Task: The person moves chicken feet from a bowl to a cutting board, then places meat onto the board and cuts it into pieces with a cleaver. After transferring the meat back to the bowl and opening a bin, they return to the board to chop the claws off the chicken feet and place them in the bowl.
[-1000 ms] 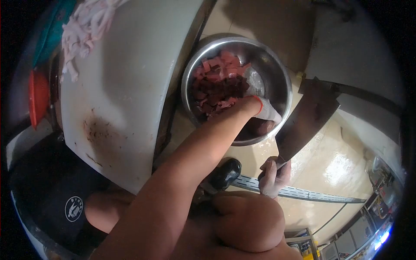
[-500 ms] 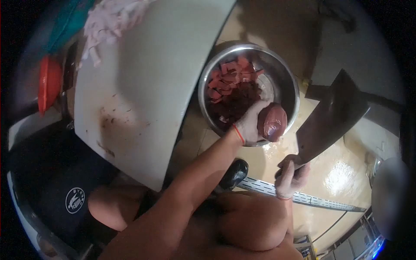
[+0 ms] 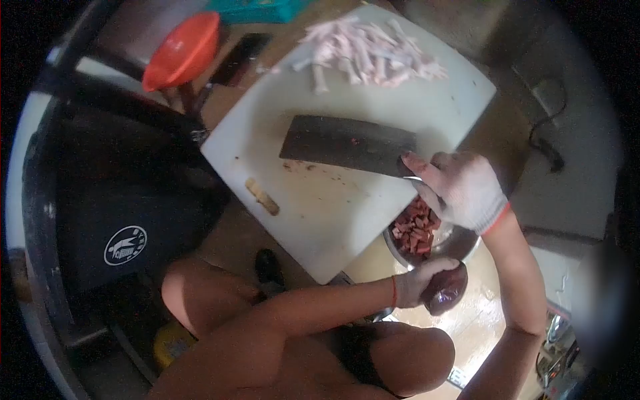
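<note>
My right hand (image 3: 461,187), in a white glove with a red cuff, grips a broad dark cleaver (image 3: 347,143). Its blade lies low across the white cutting board (image 3: 373,237), pointing left. My left hand (image 3: 415,283), gloved too, is closed round a glossy dark red piece of meat (image 3: 445,288), in front of the bowl. Behind that hand, a metal bowl (image 3: 467,241) holds many red meat chunks (image 3: 417,230), partly covered by my right hand.
Pale pinkish strips (image 3: 367,53) are heaped at the board's far end. A small tan piece (image 3: 262,196) lies near its left edge. Farther left stand an orange basin (image 3: 183,53) and a teal crate (image 3: 257,10). A black surface with a white logo (image 3: 125,245) is at left.
My right hand has swung the cleaver from beside the bowl up over the board. My left hand has drawn the meat back from above the bowl. The view has turned toward the board.
</note>
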